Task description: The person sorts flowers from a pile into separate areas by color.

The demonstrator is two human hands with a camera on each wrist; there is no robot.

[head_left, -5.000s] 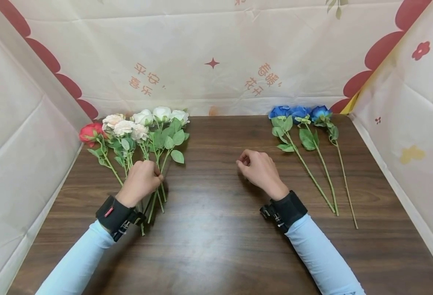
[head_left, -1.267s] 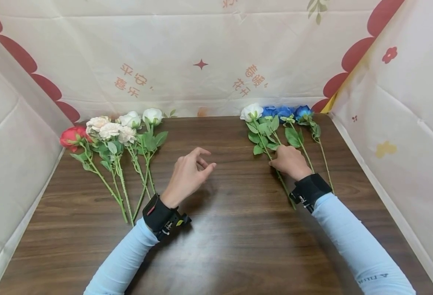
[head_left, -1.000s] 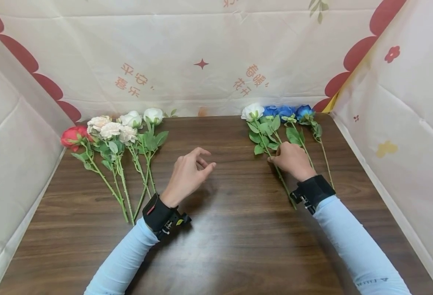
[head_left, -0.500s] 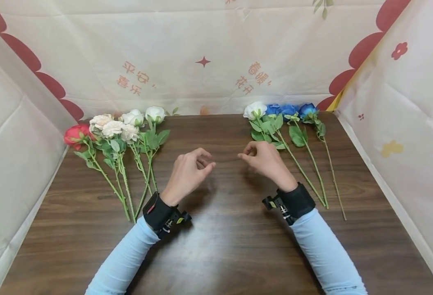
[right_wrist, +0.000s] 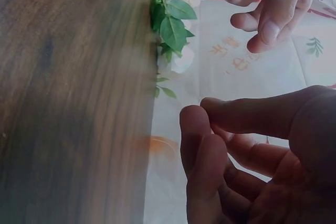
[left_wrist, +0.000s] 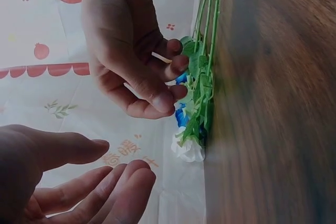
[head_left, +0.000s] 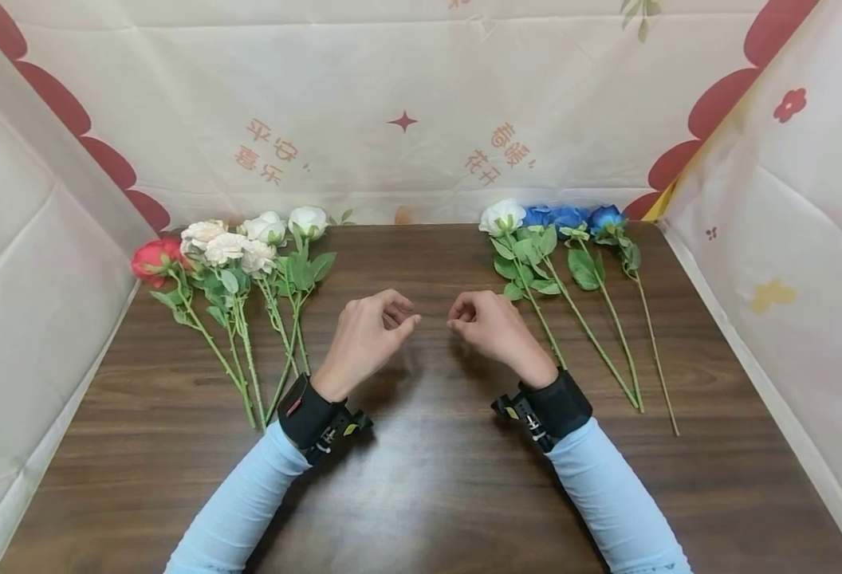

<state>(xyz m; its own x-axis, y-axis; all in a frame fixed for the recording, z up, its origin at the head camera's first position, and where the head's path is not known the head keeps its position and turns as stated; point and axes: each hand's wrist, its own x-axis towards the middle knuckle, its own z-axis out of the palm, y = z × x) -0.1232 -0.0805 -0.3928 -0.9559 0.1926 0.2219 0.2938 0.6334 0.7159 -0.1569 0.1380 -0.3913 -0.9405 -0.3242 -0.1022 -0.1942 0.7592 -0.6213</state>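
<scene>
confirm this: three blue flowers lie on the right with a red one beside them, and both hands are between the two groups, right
One colour is wrong: the head view shows a white flower, not a red one, beside the three blue flowers. The left hand and right hand are where you say.

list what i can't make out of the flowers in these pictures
Head view: stem tip of the right-hand white rose, hidden behind the right wristband.
Head view: leftmost blue rose, partly behind that white rose.
Left wrist view: lower ends of the stems, cut off by the top edge.
</scene>
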